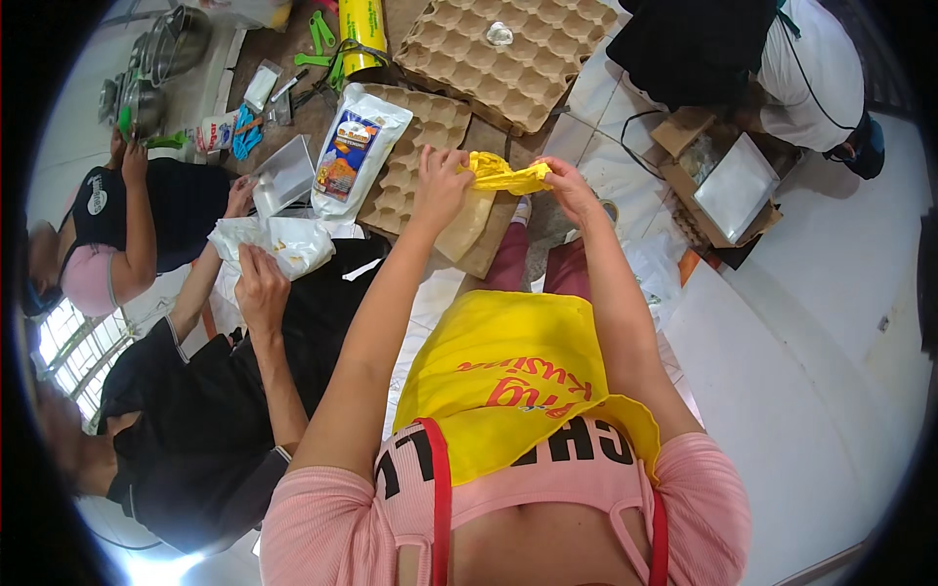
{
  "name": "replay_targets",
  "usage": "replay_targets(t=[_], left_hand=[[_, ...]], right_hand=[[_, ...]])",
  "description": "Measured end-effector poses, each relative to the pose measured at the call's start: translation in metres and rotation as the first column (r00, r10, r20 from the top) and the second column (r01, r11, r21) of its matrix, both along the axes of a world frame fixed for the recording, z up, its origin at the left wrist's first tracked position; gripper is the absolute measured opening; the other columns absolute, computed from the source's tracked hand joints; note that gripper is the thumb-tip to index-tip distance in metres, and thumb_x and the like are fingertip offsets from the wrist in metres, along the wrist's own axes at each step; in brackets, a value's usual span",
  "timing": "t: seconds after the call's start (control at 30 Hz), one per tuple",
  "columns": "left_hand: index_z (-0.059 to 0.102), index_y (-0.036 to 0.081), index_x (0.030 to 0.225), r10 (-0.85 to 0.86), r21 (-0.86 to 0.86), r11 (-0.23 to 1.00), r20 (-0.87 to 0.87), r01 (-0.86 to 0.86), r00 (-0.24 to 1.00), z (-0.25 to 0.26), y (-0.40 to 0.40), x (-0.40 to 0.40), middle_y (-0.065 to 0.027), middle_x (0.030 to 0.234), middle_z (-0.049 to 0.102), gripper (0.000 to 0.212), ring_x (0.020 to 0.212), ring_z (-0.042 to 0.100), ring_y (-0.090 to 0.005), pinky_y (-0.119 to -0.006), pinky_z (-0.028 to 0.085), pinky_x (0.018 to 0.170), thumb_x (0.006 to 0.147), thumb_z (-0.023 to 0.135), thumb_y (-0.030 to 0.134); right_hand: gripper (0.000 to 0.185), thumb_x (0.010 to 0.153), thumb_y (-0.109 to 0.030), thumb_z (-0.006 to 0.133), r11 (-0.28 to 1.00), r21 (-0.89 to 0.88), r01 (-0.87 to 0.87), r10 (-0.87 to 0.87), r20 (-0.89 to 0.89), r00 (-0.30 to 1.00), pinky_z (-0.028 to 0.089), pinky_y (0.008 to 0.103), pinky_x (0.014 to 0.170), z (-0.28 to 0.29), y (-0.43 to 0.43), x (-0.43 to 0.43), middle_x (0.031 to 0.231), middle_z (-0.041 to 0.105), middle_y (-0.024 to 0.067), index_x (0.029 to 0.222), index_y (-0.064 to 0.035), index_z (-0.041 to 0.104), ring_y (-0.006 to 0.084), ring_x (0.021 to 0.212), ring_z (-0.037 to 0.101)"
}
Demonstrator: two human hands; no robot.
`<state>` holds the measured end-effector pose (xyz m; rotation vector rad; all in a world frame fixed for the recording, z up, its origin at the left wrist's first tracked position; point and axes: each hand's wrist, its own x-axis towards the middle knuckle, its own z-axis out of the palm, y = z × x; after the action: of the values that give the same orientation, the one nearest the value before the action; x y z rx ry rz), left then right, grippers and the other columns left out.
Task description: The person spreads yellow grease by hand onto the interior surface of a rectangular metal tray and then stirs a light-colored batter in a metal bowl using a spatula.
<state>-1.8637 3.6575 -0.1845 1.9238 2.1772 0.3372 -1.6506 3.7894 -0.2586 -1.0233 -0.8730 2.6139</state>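
A crumpled yellow strip of thin plastic or cloth (506,176), whose exact kind I cannot tell, stretches between my two hands. My left hand (445,183) pinches its left end, and the fingers of my right hand (573,189) grip the right end. Below it, near my left wrist, a pale yellowish translucent sheet or packet (465,223) shows; whether it joins the yellow piece is unclear. Behind my left hand lies a cardboard egg tray (392,194) on the brown table. A white stand-up pouch with a printed label (359,154) rests on the tray's left side.
Larger stacked egg trays (506,55) lie at the table's far side, near a yellow roll (363,33) and green measuring spoons (320,36). At my left, a person's hand (260,293) holds a white plastic bag (293,245). An open cardboard box (722,198) stands at right, by another person.
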Motion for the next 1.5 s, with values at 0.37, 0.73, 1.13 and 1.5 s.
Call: replay_targets(t=[0.37, 0.73, 1.13, 1.5], left_hand=[[0.063, 0.011, 0.078, -0.019, -0.005, 1.0, -0.01, 0.019, 1.0, 0.0, 0.0, -0.002, -0.0026, 0.105, 0.051, 0.004, 0.109, 0.045, -0.0271, -0.055, 0.025, 0.105, 0.077, 0.062, 0.014], [0.064, 0.012, 0.076, -0.064, 0.005, 0.998, -0.004, 0.064, 0.998, 0.0, 0.0, -0.001, -0.0017, 0.104, 0.052, 0.002, 0.109, 0.046, -0.025, -0.055, 0.025, 0.106, 0.074, 0.064, 0.013], [0.063, 0.012, 0.074, -0.078, 0.03, 0.996, -0.007, 0.078, 0.997, 0.003, 0.002, 0.001, -0.001, 0.104, 0.052, 0.002, 0.11, 0.046, -0.0246, -0.055, 0.025, 0.106, 0.072, 0.064, 0.011], [0.064, 0.012, 0.076, -0.112, -0.008, 0.994, -0.02, 0.112, 0.993, 0.006, -0.001, -0.001, -0.0011, 0.103, 0.052, 0.006, 0.111, 0.047, -0.0228, -0.056, 0.024, 0.107, 0.076, 0.059, 0.014]], right_hand=[[0.009, 0.08, -0.008, 0.062, 0.945, 0.328, 0.005, -0.059, 0.153, 0.986, 0.037, 0.0239, 0.084, -0.007, 0.001, -0.002, 0.107, 0.047, -0.0003, 0.083, -0.0002, 0.065, 0.0113, 0.097, 0.047], [0.007, 0.079, -0.007, 0.062, 0.926, 0.314, 0.209, -0.267, 0.153, 0.952, 0.035, 0.0219, 0.082, -0.021, -0.012, -0.003, 0.108, 0.043, -0.0002, 0.082, -0.0006, 0.061, 0.0102, 0.096, 0.046], [0.035, 0.073, -0.005, 0.069, 0.881, 0.462, -0.102, -0.048, 0.302, 0.952, 0.045, 0.0276, 0.081, -0.017, -0.004, 0.0, 0.099, 0.058, 0.0026, 0.105, -0.0013, 0.057, 0.0136, 0.09, 0.056], [0.049, 0.072, 0.006, 0.061, 0.943, 0.333, -0.03, -0.009, 0.115, 0.993, 0.044, 0.0246, 0.087, 0.002, 0.0, -0.008, 0.108, 0.062, 0.0029, 0.119, -0.0051, 0.055, 0.0127, 0.099, 0.058]])
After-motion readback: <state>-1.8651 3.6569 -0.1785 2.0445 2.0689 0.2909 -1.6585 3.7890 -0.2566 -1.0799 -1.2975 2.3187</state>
